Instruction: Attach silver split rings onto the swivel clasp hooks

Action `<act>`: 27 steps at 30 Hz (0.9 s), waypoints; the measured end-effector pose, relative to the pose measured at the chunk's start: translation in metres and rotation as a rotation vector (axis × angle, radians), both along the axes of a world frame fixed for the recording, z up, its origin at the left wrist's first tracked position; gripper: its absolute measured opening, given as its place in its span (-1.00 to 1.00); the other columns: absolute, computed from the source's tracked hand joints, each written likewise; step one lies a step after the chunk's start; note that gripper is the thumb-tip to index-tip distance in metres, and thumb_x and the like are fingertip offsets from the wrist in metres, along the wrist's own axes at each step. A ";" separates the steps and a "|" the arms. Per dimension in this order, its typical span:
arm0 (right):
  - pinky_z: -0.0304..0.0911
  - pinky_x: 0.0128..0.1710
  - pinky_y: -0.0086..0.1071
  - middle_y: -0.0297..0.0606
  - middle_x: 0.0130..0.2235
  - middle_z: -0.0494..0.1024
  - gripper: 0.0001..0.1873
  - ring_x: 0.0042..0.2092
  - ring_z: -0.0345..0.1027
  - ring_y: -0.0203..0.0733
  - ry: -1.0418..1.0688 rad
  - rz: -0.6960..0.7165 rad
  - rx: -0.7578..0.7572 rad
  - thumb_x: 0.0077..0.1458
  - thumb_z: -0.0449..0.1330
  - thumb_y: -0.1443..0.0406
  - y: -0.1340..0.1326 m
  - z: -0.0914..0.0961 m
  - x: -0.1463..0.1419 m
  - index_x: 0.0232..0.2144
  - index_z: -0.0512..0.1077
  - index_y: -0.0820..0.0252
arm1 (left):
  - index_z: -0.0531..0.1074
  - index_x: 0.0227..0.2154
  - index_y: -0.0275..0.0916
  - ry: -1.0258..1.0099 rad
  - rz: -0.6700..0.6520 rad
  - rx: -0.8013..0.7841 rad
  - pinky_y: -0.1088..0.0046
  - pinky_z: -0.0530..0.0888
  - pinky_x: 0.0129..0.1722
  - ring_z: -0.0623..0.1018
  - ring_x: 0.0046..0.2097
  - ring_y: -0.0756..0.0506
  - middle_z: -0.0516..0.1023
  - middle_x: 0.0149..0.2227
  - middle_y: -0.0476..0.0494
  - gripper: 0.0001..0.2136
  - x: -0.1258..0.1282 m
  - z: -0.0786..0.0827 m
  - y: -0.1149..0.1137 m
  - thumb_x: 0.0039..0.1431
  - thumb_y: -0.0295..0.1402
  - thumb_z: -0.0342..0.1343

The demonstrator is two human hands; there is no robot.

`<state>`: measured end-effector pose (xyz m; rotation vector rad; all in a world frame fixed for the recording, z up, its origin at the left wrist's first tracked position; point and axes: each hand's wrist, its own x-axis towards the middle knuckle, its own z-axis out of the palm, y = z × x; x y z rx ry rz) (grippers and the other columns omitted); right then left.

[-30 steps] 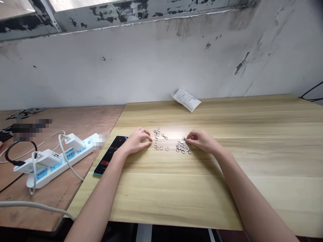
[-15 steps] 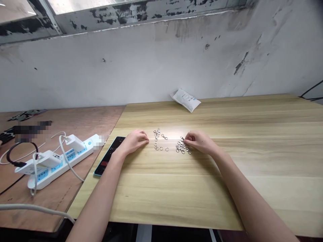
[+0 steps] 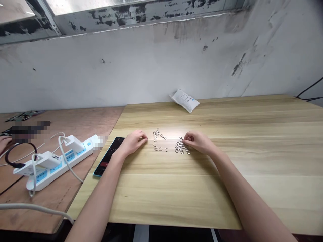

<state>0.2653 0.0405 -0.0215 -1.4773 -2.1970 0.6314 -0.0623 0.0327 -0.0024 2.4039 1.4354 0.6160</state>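
Note:
My left hand (image 3: 136,140) rests on the table with its fingers curled and their tips pressed together. Whatever it may hold is too small or hidden. Right of it lie a few silver swivel clasps with rings (image 3: 155,135), one more clasp (image 3: 164,137) apart from them, and several loose split rings (image 3: 160,149). My right hand (image 3: 195,141) is closed, thumb and forefinger pinching a small silver swivel clasp (image 3: 181,138) at the top edge of a pile of clasps (image 3: 180,148). Part of that clasp is hidden behind the fingertips.
A phone (image 3: 111,153) with a lit timer lies under my left forearm. On the lower brown board stands a white power strip (image 3: 68,163) with chargers and cables. A white packet (image 3: 185,100) lies by the wall. Another person's hand (image 3: 3,144) shows at the left edge.
The view has shifted slightly. Both my hands keep nearly the same pose and place. Another person's hand has come further into view at the left edge.

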 end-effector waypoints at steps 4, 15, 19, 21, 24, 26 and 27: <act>0.02 -0.45 -0.41 -0.31 -0.46 0.46 -0.79 -0.43 0.25 -0.26 -0.006 0.003 0.064 0.10 0.16 0.18 -0.001 -0.003 -0.004 -0.48 0.44 0.17 | 0.51 -0.38 -0.21 -0.217 0.002 -0.074 0.36 0.48 -0.15 0.56 -0.19 -0.11 0.61 -0.28 -0.10 -0.87 0.020 -0.003 -0.007 0.16 -0.30 0.13; 0.11 -0.40 -0.41 -0.28 -0.39 0.48 -0.81 -0.42 0.28 -0.28 0.147 0.104 0.317 0.22 0.11 0.25 -0.016 -0.006 -0.040 -0.42 0.43 0.16 | 0.61 -0.35 -0.23 -0.504 0.118 -0.222 0.32 0.53 -0.10 0.62 -0.18 -0.15 0.66 -0.27 -0.14 -0.83 0.043 -0.012 -0.011 0.07 -0.25 0.22; 0.10 -0.40 -0.41 -0.30 -0.40 0.47 -0.84 -0.42 0.28 -0.29 0.141 0.141 0.318 0.21 0.14 0.27 -0.017 -0.010 -0.045 -0.42 0.44 0.15 | 0.60 -0.40 -0.25 -0.529 0.118 -0.249 0.37 0.51 -0.15 0.61 -0.23 -0.13 0.65 -0.33 -0.14 -0.81 0.045 -0.004 -0.014 0.05 -0.22 0.25; 0.09 -0.41 -0.41 -0.31 -0.41 0.47 -0.83 -0.43 0.27 -0.29 0.132 0.143 0.316 0.20 0.14 0.27 -0.017 -0.011 -0.047 -0.43 0.44 0.16 | 0.60 -0.41 -0.26 -0.558 0.103 -0.245 0.40 0.51 -0.21 0.60 -0.26 -0.11 0.65 -0.33 -0.15 -0.80 0.047 -0.004 -0.014 0.06 -0.21 0.25; 0.09 -0.41 -0.41 -0.30 -0.41 0.47 -0.83 -0.44 0.25 -0.29 0.138 0.150 0.333 0.20 0.15 0.28 -0.020 -0.009 -0.051 -0.44 0.44 0.16 | 0.60 -0.37 -0.27 -0.649 0.105 -0.279 0.44 0.51 -0.32 0.59 -0.31 -0.09 0.64 -0.31 -0.16 -0.78 0.051 -0.009 -0.013 0.03 -0.20 0.27; 0.10 -0.40 -0.40 -0.29 -0.40 0.47 -0.82 -0.43 0.26 -0.29 0.159 0.165 0.347 0.22 0.13 0.28 -0.022 -0.006 -0.052 -0.42 0.45 0.16 | 0.60 -0.34 -0.27 -0.720 0.099 -0.319 0.44 0.53 -0.32 0.60 -0.30 -0.09 0.65 -0.30 -0.16 -0.77 0.052 -0.013 -0.012 0.01 -0.21 0.30; 0.11 -0.39 -0.40 -0.28 -0.39 0.47 -0.82 -0.43 0.26 -0.28 0.173 0.173 0.352 0.23 0.11 0.28 -0.023 -0.005 -0.053 -0.41 0.45 0.16 | 0.59 -0.34 -0.27 -0.748 0.087 -0.334 0.43 0.54 -0.30 0.61 -0.28 -0.09 0.65 -0.30 -0.16 -0.77 0.053 -0.014 -0.013 0.00 -0.22 0.31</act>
